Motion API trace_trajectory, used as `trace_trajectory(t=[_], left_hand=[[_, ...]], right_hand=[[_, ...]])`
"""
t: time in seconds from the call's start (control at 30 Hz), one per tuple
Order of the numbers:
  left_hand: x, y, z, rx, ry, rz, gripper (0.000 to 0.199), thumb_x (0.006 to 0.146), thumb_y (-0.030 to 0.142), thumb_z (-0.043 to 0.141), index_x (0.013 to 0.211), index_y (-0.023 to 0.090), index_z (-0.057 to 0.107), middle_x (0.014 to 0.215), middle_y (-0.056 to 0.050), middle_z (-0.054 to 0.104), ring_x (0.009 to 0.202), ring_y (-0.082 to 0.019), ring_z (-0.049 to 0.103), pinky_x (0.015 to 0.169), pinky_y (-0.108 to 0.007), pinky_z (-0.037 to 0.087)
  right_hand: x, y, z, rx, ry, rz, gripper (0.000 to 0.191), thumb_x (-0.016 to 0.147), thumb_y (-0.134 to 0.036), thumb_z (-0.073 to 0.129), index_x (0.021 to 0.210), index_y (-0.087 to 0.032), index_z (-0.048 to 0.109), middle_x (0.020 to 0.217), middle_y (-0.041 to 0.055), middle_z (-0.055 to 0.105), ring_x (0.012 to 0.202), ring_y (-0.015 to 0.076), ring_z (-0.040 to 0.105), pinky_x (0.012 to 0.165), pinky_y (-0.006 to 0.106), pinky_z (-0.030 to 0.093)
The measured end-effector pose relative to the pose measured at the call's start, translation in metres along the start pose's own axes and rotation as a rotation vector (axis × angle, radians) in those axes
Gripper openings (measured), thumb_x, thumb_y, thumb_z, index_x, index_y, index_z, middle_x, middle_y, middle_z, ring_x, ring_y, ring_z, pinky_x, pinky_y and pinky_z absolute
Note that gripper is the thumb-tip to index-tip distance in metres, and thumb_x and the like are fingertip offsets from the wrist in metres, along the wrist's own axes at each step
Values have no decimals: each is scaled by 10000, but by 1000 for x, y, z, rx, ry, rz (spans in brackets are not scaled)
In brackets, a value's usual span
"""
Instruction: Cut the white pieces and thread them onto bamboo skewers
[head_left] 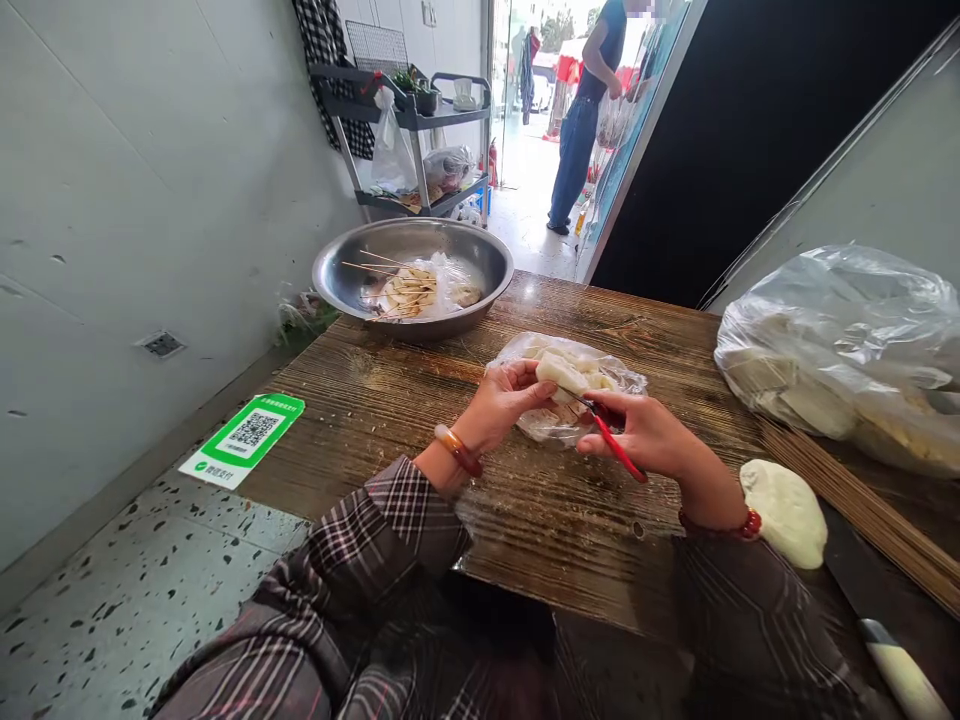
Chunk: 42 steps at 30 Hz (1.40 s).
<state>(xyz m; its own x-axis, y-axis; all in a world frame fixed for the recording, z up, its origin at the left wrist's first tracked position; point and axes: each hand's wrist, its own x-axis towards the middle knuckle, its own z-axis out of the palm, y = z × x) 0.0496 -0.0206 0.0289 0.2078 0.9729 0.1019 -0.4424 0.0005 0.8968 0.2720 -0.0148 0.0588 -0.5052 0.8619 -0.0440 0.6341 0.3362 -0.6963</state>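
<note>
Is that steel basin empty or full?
Partly filled: skewered food and a plastic bag lie in the steel basin, bare metal around.

A green card (244, 440) lies flat; a cart (450, 119) stands farther back.

we see a pale wall (135, 200) upper left, speckled floor (120, 610) lower left, a cart (457, 120) top centre, and a bright doorway (531, 155) beside it.

On my feed I make out 微信支付 along the bottom of 1 green card (284, 409) bearing a QR code (253, 432), its top line too small to read.
</note>
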Motion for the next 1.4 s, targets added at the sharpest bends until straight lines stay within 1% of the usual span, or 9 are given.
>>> trace_trajectory(t=[0.23, 0.43, 0.53, 0.63, 0.8, 1.0, 1.13, 1.23, 1.4], left_hand=[[0, -2, -2, -9, 11, -22, 398, 660, 378, 908, 941, 136, 766, 936, -70, 766, 820, -168, 713, 776, -289, 593], [0, -3, -3, -13, 2, -41, 424, 667, 406, 901, 952, 127, 758, 951, -86, 768, 824, -170, 712, 762, -285, 585], [0, 0, -4, -38, -10, -69, 446, 687, 420, 890, 977, 114, 746, 998, -104, 762, 849, -186, 722, 778, -308, 591], [0, 2, -3, -66, -23, -92, 475, 712, 437, 872, 1021, 104, 733, 1020, -113, 755, 868, -196, 727, 792, -320, 596], [0, 1, -3, -23, -18, -64, 475, 694, 441, 881, 994, 103, 733, 984, -92, 755, 841, -181, 715, 769, -305, 597], [2, -4, -5, 100, -28, -44, 458, 678, 451, 882, 962, 122, 738, 934, -59, 748, 806, -158, 701, 760, -284, 588], [2, -5, -6, 122, -30, -43, 450, 668, 463, 881, 933, 128, 738, 902, -49, 745, 768, -150, 694, 749, -277, 580], [1, -5, -7, 143, -27, -37, 430, 683, 459, 867, 931, 131, 744, 892, -48, 746, 760, -146, 686, 744, -268, 571], [1, -3, -7, 191, -42, -35, 399, 703, 455, 843, 921, 134, 753, 908, -53, 752, 765, -149, 677, 747, -269, 565]], right_hand=[[-2, 1, -1, -89, 49, -11, 609, 779, -562, 732, 1240, -164, 739, 773, 32, 736, 684, 206, 634, 695, 349, 503], [-4, 5, -2, -42, 41, -36, 488, 806, -541, 720, 1137, -189, 788, 858, 45, 776, 776, 229, 672, 750, 350, 512], [-4, 8, -1, -9, 52, -39, 500, 795, -560, 727, 1121, -187, 796, 768, 24, 749, 721, 218, 655, 700, 332, 515], [-3, 13, 2, 24, 86, -36, 543, 782, -575, 735, 1145, -174, 790, 720, 24, 728, 719, 223, 650, 710, 337, 523], [-2, 17, 5, 62, 66, -17, 650, 758, -590, 751, 1250, -167, 728, 818, 45, 745, 763, 237, 652, 753, 377, 526], [4, 6, 3, 66, -21, -55, 464, 757, -620, 744, 928, -189, 765, 726, 23, 670, 695, 196, 590, 640, 308, 478], [6, 2, 0, 28, -30, -60, 437, 765, -616, 734, 829, -183, 742, 666, 6, 616, 646, 163, 533, 597, 282, 432], [5, 4, -3, -5, -28, -75, 429, 777, -602, 724, 843, -180, 759, 639, -3, 596, 631, 153, 506, 583, 273, 406], [5, 12, -6, -53, -36, -64, 428, 783, -567, 721, 965, -185, 789, 636, -12, 595, 622, 149, 489, 574, 269, 383]])
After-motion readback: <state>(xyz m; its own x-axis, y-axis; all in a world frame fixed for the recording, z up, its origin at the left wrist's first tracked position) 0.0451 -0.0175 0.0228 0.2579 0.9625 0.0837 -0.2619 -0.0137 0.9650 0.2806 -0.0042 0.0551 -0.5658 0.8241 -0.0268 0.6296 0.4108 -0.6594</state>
